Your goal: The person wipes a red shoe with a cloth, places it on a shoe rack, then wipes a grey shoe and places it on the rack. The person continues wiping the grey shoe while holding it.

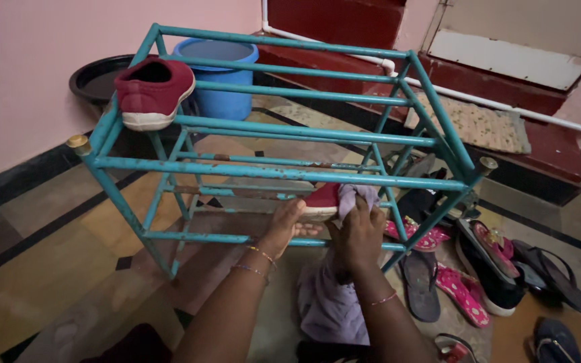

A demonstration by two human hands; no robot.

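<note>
Tiled floor (48,249) meets pink wall (28,60) behind teal rack (290,171).

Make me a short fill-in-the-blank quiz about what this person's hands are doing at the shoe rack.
1. The left hand steadies a red shoe whose colour matches the shoe on the rack's ____ shelf.
2. The right hand presses a pale purple ____ against the held shoe.
3. The metal rack is painted ____.
4. Behind the rack stands a blue ____.

Missing words: top; cloth; teal; bucket
</note>
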